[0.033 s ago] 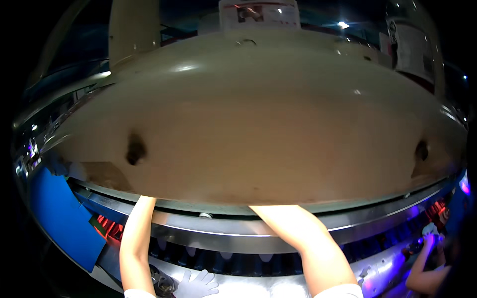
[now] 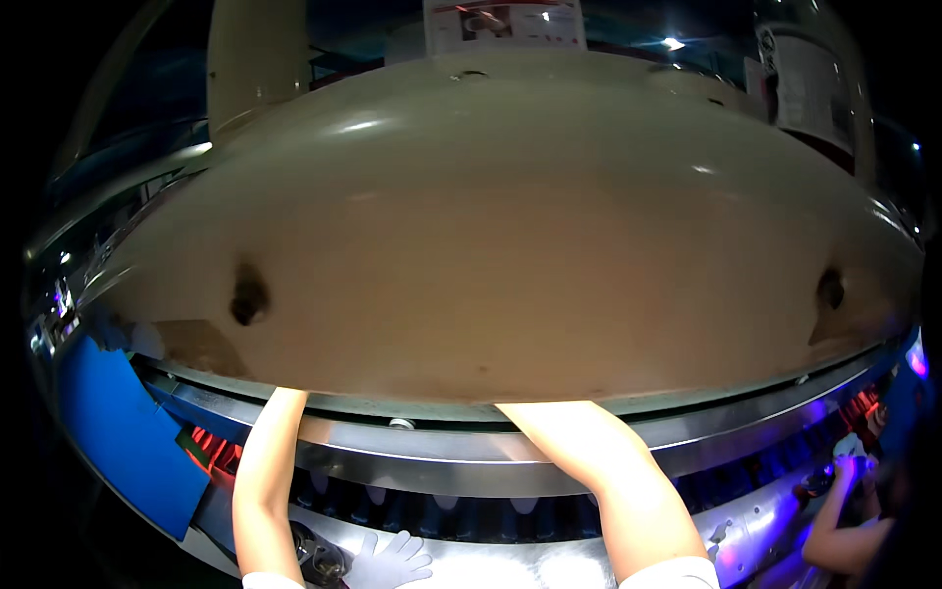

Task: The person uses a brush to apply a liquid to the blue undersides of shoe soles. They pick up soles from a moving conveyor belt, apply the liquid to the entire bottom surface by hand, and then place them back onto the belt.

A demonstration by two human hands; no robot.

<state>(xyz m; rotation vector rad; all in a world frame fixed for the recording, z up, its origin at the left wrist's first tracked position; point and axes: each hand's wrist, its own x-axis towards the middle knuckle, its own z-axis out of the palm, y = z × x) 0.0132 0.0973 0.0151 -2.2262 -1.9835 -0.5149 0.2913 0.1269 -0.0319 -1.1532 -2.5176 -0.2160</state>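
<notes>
Both my forearms reach forward beneath a large, glossy beige cover (image 2: pixel 491 245). My left forearm (image 2: pixel 265 461) crosses a curved metal rail (image 2: pixel 422 442) and passes out of sight under the cover's lower edge. Further right, my right forearm (image 2: pixel 589 456) slants up and leftward over the same rail and disappears under that edge too. The cover hides both of my hands, so neither their fingers nor anything they hold can be seen. A small white round piece (image 2: pixel 402 424) sits on the rail between my arms.
A grey-white glove (image 2: pixel 391 562) lies on the metal surface (image 2: pixel 471 564) below, beside a dark object (image 2: pixel 319 560). Dark ribbed parts (image 2: pixel 432 515) run under the rail. A blue panel (image 2: pixel 128 432) stands at left. At lower right, another person's arm (image 2: pixel 834 530) holds something whitish.
The cover and its dark holes appear slightly further left and higher in the picture. My forearms have hardly moved, and my hands stay hidden.
</notes>
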